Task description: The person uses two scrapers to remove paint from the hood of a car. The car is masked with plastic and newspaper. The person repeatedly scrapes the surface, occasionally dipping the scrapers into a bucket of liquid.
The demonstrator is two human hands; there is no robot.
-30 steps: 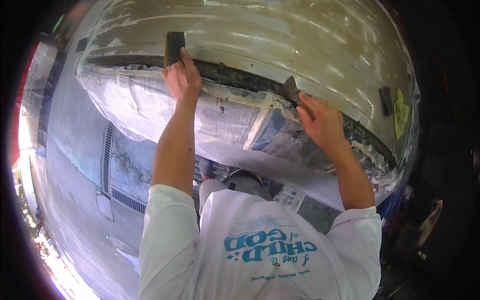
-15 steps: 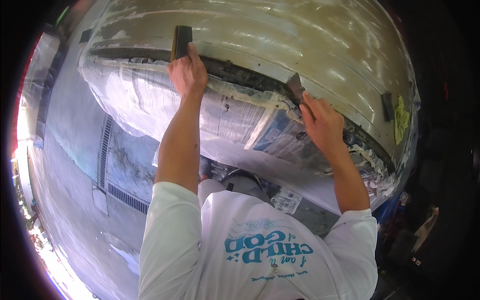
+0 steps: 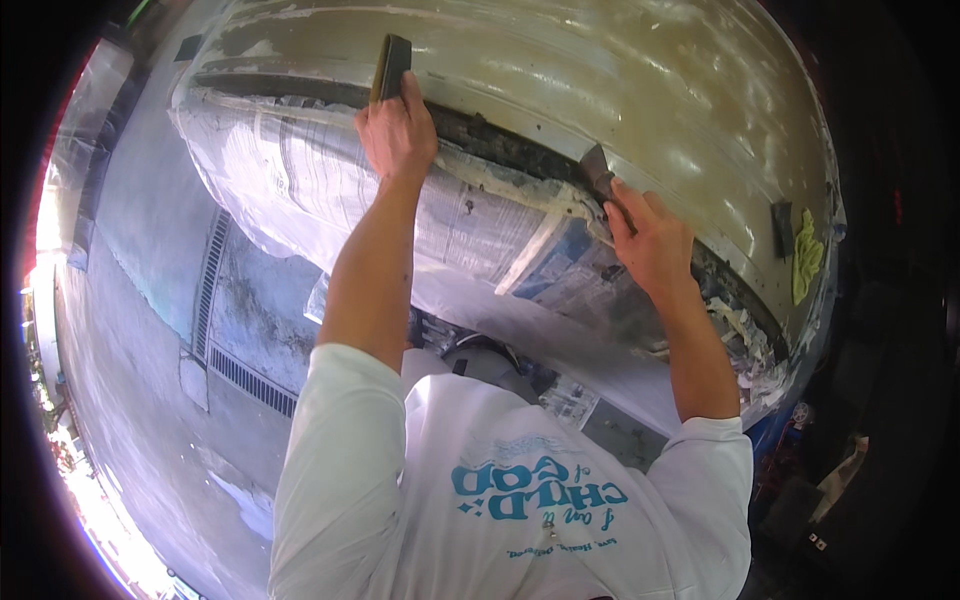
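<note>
My left hand (image 3: 400, 138) is closed on the lower end of a dark flat block (image 3: 397, 62) with a yellowish side; my thumb lies along it. The block stands over the dark seam (image 3: 490, 135) at the edge of a large tan, partly glossy panel (image 3: 600, 70), which looks like vehicle bodywork. Farther right, my right hand (image 3: 652, 240) grips a scraper (image 3: 597, 165) with a dark, wedge-shaped blade. Its blade lies at the same seam, near the panel's edge; the exact contact is too small to tell. My fingers cover most of its handle.
Wrinkled masking sheet (image 3: 320, 180) with tape covers the part below the seam, torn and ragged at the right (image 3: 745, 330). A yellow-green cloth (image 3: 807, 258) and another dark block (image 3: 782, 230) lie on the panel's right. A floor drain grate (image 3: 250, 385) runs at the lower left.
My left hand and the dark block have shifted slightly to the right along the seam. The right hand with the scraper stays nearly in place. The whole view has tilted a little.
</note>
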